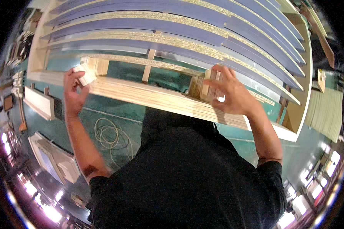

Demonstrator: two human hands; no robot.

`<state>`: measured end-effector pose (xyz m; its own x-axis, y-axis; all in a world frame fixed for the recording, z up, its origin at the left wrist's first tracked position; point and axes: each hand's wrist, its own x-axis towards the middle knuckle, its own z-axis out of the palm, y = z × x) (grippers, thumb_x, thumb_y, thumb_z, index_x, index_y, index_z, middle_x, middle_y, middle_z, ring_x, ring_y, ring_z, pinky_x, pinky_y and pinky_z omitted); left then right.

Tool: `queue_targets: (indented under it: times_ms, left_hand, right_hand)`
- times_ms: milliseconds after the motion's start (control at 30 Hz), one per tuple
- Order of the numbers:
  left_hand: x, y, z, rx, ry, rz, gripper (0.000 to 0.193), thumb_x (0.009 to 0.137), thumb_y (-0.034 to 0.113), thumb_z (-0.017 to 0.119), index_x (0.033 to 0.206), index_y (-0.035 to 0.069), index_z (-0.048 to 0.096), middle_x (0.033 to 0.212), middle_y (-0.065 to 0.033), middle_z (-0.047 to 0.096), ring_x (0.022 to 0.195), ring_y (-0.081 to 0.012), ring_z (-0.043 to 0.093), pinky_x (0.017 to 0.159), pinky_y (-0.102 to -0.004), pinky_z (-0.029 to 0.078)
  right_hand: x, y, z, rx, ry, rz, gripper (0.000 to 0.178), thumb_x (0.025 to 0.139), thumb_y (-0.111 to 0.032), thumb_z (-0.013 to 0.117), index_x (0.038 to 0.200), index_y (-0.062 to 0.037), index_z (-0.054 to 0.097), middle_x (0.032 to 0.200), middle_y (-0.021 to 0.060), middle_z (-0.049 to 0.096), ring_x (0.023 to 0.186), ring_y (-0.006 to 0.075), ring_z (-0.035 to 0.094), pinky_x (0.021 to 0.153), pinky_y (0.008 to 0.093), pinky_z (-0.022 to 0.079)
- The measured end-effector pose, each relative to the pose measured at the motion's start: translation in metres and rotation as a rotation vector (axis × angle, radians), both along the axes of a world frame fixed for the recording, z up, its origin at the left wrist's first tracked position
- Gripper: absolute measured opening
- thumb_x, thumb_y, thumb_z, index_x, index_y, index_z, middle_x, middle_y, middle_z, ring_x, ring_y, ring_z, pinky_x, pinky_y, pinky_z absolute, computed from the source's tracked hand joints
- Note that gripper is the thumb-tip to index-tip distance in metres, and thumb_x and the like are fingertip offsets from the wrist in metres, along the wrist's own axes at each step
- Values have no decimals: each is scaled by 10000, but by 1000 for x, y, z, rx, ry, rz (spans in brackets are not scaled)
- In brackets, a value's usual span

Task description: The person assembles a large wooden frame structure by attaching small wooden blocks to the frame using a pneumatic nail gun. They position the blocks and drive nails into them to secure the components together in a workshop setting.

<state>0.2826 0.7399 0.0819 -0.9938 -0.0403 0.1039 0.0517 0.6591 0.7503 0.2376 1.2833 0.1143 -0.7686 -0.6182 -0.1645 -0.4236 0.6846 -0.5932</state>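
Note:
My left hand (74, 93) is closed around the end of a short stack of pale wood pieces (88, 76), tilted at the near rail's left part. Beside that stack stands another pale wood block (100, 66). My right hand (233, 93) curls its fingers and thumb about a second short wood stack (205, 88) further right on the same rail. The fingers partly hide this stack. Both lie at the near long rail (149, 93), built of layered wood strips, which crosses in front of my body.
Beyond the rail, a wooden frame holds several long particleboard panels (141, 37) with blue-grey faces. A coiled pale cable (112, 133) lies on the green floor. White panels (55, 160) rest at left, stacked boards (325, 114) at right. Another person's arm (325, 44) shows at the far right.

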Motion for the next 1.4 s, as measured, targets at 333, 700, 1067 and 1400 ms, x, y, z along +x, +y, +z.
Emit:
queue_targets:
  times_ms: [333, 700, 1067, 1400]
  left_hand:
    - [-109, -116, -35, -155, -181, -404, 297, 818, 53, 751, 1040, 39, 554, 1292, -128, 579, 1184, -262, 584, 1010, -408, 488]
    - [-79, -70, -14, -441, -212, -161, 584, 801, 242, 795, 1263, 108, 464, 1312, -159, 512, 1177, -407, 601, 909, -508, 536]
    - [-85, -68, -12, -587, -269, -106, 691, 770, 252, 796, 1346, 117, 438, 1368, -188, 482, 1189, -437, 597, 965, -510, 528]
    - [-89, -51, -21, -630, -341, 45, 756, 691, 269, 835, 1336, 109, 474, 1294, -266, 556, 1191, -459, 598, 1006, -505, 519]
  right_hand:
    - [43, -51, -33, 317, -21, -668, 550, 834, -92, 770, 1361, -150, 623, 1385, 133, 533, 1282, 377, 551, 980, 454, 556]
    - [57, -85, -53, 431, 4, -1030, 819, 806, -245, 786, 1531, -148, 420, 1335, 287, 574, 1185, 465, 628, 974, 520, 539]
    - [59, -90, -39, 446, -48, -980, 736, 781, -299, 806, 1406, -115, 464, 1296, 307, 603, 1141, 488, 647, 922, 540, 535]
    - [55, -89, -32, 549, -50, -932, 768, 747, -391, 842, 1344, -77, 474, 1279, 327, 622, 1150, 467, 671, 908, 551, 580]
